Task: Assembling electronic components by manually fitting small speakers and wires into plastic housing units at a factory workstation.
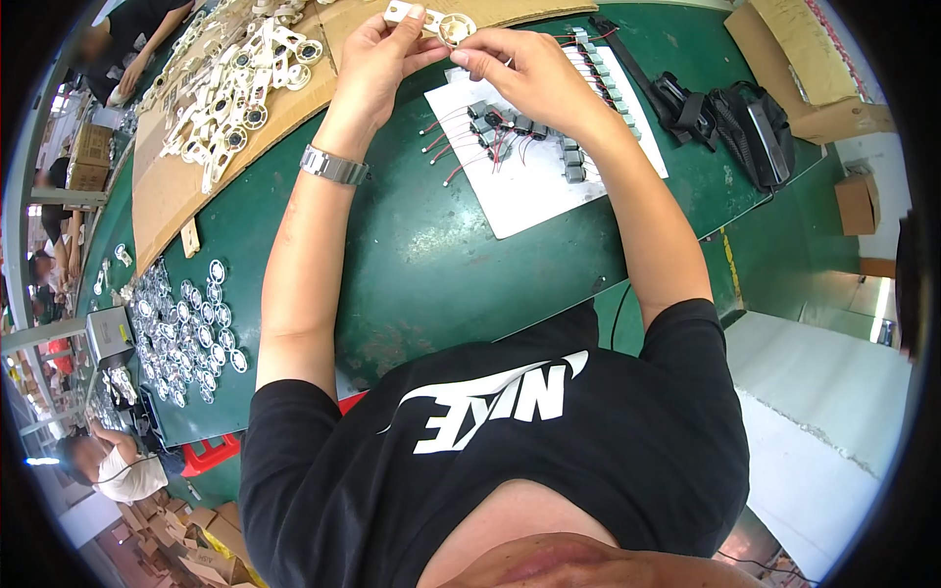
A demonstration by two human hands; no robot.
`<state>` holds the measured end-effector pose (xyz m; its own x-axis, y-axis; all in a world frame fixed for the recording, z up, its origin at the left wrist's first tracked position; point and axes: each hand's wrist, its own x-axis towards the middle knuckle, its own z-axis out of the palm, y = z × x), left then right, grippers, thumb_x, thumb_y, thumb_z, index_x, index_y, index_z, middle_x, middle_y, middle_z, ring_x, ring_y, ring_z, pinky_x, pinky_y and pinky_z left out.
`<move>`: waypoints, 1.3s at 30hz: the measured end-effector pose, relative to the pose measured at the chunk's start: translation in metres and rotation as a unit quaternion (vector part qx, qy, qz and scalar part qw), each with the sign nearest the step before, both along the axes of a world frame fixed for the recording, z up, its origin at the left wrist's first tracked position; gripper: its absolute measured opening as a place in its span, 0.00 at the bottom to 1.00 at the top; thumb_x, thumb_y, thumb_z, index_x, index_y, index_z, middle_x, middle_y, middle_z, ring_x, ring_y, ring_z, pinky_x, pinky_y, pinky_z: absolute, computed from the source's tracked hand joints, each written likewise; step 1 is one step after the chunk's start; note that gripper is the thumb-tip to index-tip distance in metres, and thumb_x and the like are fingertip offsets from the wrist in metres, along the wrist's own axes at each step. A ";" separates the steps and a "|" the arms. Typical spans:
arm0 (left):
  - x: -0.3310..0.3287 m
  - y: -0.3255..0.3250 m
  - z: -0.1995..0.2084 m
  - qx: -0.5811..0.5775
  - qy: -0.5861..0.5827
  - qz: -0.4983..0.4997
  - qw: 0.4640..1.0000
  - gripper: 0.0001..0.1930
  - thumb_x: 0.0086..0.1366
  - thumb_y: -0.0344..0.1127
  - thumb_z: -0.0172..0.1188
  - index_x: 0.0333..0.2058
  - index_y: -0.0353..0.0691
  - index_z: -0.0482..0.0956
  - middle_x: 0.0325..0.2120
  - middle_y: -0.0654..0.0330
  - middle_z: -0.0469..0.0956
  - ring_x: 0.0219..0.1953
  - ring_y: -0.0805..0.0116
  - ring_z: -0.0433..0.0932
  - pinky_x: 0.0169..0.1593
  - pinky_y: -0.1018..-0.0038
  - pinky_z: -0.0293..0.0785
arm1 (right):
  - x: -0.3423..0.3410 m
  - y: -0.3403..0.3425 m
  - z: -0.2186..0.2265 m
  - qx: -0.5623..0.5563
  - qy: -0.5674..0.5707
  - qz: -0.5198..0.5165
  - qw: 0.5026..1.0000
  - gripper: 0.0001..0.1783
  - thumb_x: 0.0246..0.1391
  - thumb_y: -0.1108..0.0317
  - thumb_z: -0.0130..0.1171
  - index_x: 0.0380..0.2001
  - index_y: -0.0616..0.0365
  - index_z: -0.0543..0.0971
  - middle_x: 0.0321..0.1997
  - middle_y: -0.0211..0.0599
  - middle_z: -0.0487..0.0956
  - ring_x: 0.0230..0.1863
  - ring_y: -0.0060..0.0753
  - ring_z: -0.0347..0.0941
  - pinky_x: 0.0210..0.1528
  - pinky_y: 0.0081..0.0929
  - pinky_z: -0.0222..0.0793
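At the far edge of the green table, my left hand (377, 61) grips a white plastic part (457, 29) with a flat arm and a round, ring-shaped end. My right hand (539, 83) is closed at the near rim of that ring, thumb and forefinger pinched together. Whatever small piece may sit between those fingertips is too small to make out. Beneath my right forearm lies a white sheet (510, 211). On it are small grey motors (490, 122) with thin red and black wires, and another row of motors (603, 73) runs along its right side.
Similar white parts (240, 88) are heaped on a cardboard sheet (162, 216) at the left. Shiny round pieces (191, 333) cover the table's left end. A black strapped device (755, 132) lies at the right, near a cardboard box (814, 78). Co-workers sit along the far left.
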<state>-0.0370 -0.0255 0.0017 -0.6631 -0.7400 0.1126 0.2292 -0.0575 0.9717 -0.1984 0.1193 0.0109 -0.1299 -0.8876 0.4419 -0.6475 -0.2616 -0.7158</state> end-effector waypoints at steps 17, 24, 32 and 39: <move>-0.008 0.029 0.005 -0.015 -0.033 0.022 0.999 0.17 0.73 0.42 0.60 0.45 0.30 0.78 0.38 0.56 0.80 0.40 0.68 0.83 0.51 0.71 0.84 | -0.003 0.005 0.007 0.050 -0.030 -0.086 0.995 0.18 0.56 0.55 0.70 0.39 0.60 0.84 0.29 0.45 0.83 0.30 0.39 0.81 0.36 0.33 0.75; -0.013 0.031 -0.002 -0.050 -0.058 0.004 0.997 0.16 0.73 0.41 0.60 0.45 0.30 0.79 0.37 0.56 0.81 0.40 0.69 0.83 0.48 0.73 0.84 | -0.015 0.006 -0.007 -0.100 0.220 -0.125 0.962 0.13 0.53 0.65 0.69 0.39 0.60 0.84 0.31 0.46 0.82 0.36 0.53 0.79 0.42 0.43 0.75; -0.012 0.033 -0.003 -0.069 -0.089 0.020 0.993 0.17 0.73 0.41 0.61 0.46 0.29 0.79 0.38 0.57 0.81 0.40 0.70 0.83 0.48 0.73 0.85 | 0.003 0.012 0.017 -0.007 0.059 -0.131 0.990 0.12 0.53 0.66 0.68 0.37 0.63 0.84 0.32 0.49 0.83 0.36 0.54 0.80 0.42 0.45 0.75; -0.013 0.039 0.001 -0.124 -0.113 0.028 0.985 0.17 0.73 0.42 0.61 0.46 0.30 0.79 0.38 0.57 0.83 0.39 0.70 0.84 0.48 0.75 0.83 | 0.006 0.009 0.010 -0.006 0.043 -0.138 0.989 0.13 0.54 0.65 0.67 0.39 0.64 0.83 0.36 0.52 0.84 0.39 0.53 0.82 0.43 0.41 0.76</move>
